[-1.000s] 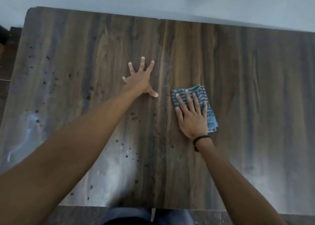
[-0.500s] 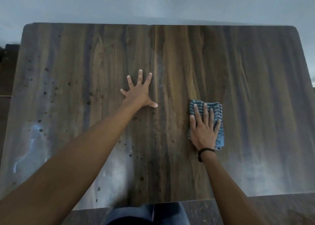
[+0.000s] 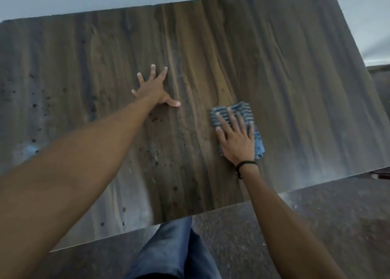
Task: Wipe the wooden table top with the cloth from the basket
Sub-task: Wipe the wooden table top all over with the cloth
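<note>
Right hand (image 3: 236, 140) lay flat, fingers (image 3: 230, 118) spread and pressing down on the folded blue-and-grey striped cloth (image 3: 242, 109), right of frame centre on the dark streaked wooden surface (image 3: 295, 78). Not pinching it, just palm pressure. Left hand (image 3: 155, 89) was splayed open, grasping nothing, braced on the surface left of centre.

Risks as I judged them:
- Cloth held by friction only; a fast stroke could make it bunch or slide out from under the palm.
- Dark spots (image 3: 156, 162) ran along the left and lower-centre of the frame. The cloth sat well apart from them, so that side looked unwiped and easy to miss.
- Left hand covered a patch that would get skipped unless it moved.

Versus half a second earlier: the cloth sat at much the same place relative to the left hand, but skewed, its far end turned toward the upper right. The view had tilted, the far edge now slanting up to the right. Left hand hadn't shifted on the surface.
</note>
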`<state>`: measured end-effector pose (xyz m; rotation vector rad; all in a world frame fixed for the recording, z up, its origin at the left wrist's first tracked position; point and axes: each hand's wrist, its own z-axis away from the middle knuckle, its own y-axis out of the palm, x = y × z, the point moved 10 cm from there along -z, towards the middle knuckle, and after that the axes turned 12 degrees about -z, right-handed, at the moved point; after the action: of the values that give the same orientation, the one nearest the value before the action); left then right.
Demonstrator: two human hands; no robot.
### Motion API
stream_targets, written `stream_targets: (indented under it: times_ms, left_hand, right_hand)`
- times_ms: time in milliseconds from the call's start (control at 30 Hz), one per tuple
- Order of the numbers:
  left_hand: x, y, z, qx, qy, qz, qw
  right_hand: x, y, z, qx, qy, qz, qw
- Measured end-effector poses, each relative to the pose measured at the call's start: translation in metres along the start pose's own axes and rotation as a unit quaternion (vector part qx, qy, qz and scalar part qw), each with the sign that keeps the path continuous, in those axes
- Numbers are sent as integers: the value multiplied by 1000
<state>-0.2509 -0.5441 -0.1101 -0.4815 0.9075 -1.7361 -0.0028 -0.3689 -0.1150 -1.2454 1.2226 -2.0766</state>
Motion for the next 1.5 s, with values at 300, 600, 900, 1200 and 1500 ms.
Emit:
stream_targets:
  times_ms: [300,600,900,1200,1500]
  left_hand:
    - [0,0,-1,7,-2,-11,1000]
    - [2,1,-10,5,-3,-28,1000]
    - [1,0,-8,4,-3,-38,999]
    - [-3,-5,-8,-1,-2,-56,998]
    - [1,-1,-7,4,8,-36,999]
  right_hand:
    - [-17,-5,29,-1,-7,9,1000]
    - [-32,9,82,-23,46,7,999]
    - [-44,10,121,23,-11,60,998]
    - [-9,42,162,0,43,25,999]
    - [-51,3,120,-84,206,-19,975]
